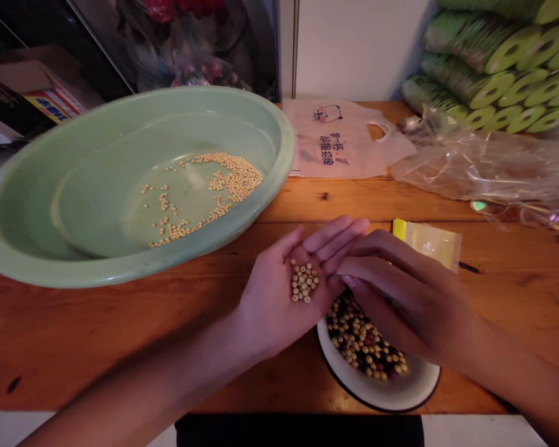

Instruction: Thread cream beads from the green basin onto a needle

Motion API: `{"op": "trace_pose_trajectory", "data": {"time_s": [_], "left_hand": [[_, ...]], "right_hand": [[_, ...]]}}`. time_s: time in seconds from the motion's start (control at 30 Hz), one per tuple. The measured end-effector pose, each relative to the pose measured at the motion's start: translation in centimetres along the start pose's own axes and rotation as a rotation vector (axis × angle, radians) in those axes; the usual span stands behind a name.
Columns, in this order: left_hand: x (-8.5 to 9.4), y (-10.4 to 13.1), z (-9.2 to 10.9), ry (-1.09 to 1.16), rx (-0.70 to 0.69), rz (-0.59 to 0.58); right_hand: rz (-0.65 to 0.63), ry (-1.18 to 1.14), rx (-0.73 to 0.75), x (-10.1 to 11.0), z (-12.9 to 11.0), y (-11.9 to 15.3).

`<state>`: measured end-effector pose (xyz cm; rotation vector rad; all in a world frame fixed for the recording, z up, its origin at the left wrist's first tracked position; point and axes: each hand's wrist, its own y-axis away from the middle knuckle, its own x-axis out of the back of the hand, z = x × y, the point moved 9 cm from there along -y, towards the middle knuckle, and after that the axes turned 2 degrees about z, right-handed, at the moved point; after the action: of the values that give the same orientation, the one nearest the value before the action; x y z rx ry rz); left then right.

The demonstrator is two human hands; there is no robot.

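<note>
My left hand (279,298) is palm up, slightly cupped, with its fingers stretched out. A small heap of pale round wooden beads (304,282) with drilled holes lies in its palm. Close to those fingertips, my right hand (410,292) has thumb and forefinger pinched together; anything between them is too small or hidden to make out. Beneath both hands stands a white bowl (382,394) with a dark rim, partly covered by them. Inside are mixed beads (361,341), mostly pale and black, with a few reddish ones.
A large green basin (121,267) at the left holds many pale beads (237,174). Behind are a printed plastic bag (349,136), clear plastic wrapping (484,161) and stacked green rolls (507,62). A small yellow-edged packet (433,242) lies on the wooden table (168,335) beyond my right hand.
</note>
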<state>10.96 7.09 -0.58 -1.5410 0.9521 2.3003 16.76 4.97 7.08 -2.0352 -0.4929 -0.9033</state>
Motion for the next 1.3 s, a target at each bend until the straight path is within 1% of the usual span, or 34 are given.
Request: {"op": "trace_pose_trajectory", "data": {"time_s": [0.27, 0.47, 0.6, 0.8, 1.1, 1.3], "left_hand": [[0.0, 0.0, -0.3, -0.011, 0.007, -0.007], [0.0, 0.0, 0.0, -0.027, -0.007, 0.019], [0.0, 0.0, -0.1, -0.031, 0.012, 0.042], [0.0, 0.1, 0.0, -0.017, 0.004, 0.031], [0.0, 0.0, -0.1, 0.019, -0.001, 0.024], [-0.2, 0.2, 0.0, 0.007, 0.004, 0.028]], "right_hand": [[-0.013, 0.007, -0.009, -0.3, 0.2, 0.1], [-0.025, -0.006, -0.003, -0.4, 0.1, 0.1], [-0.03, -0.026, -0.008, -0.5, 0.2, 0.0], [-0.031, -0.018, 0.026, -0.6, -0.1, 0.0], [0.011, 0.161, 0.073, -0.4, -0.9, -0.1], [-0.011, 0.089, 0.107, -0.5, -1.1, -0.1]]}}
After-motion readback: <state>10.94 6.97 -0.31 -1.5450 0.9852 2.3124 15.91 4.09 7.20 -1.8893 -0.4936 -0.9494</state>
